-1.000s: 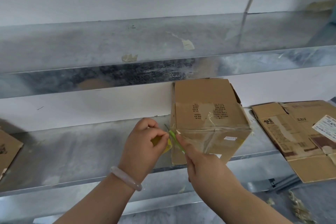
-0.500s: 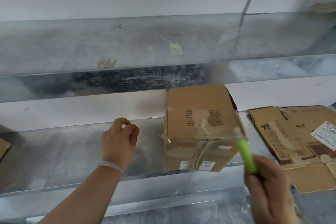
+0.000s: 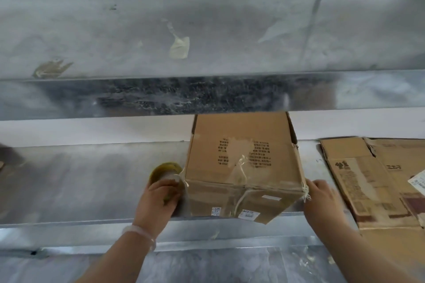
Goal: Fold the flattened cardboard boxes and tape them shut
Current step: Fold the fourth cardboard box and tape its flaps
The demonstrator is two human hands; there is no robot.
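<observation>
Lower metal shelf [image 3: 92,179], far left blurred. Left hand [image 3: 158,200], pale bracelet [image 3: 140,234] at the wrist, curls round a yellowish tape roll [image 3: 165,171]; its fingers hide half the roll, just beside the cardboard box [image 3: 243,167]. Box stands folded mid-shelf, front corner overhanging. Right hand [image 3: 322,200] at the box's right front corner, smeared: gripping or only touching, cannot tell. Flattened cardboard [image 3: 379,179] lies far right, cut off by the frame

The left hand [image 3: 158,201] covers the near half of the blurred tape roll [image 3: 163,167]. Motion blur hides how the fingers of the right hand [image 3: 322,200] lie at the box [image 3: 243,163], whose print is unreadable. The flattened cardboard [image 3: 368,179] runs off the right edge.
</observation>
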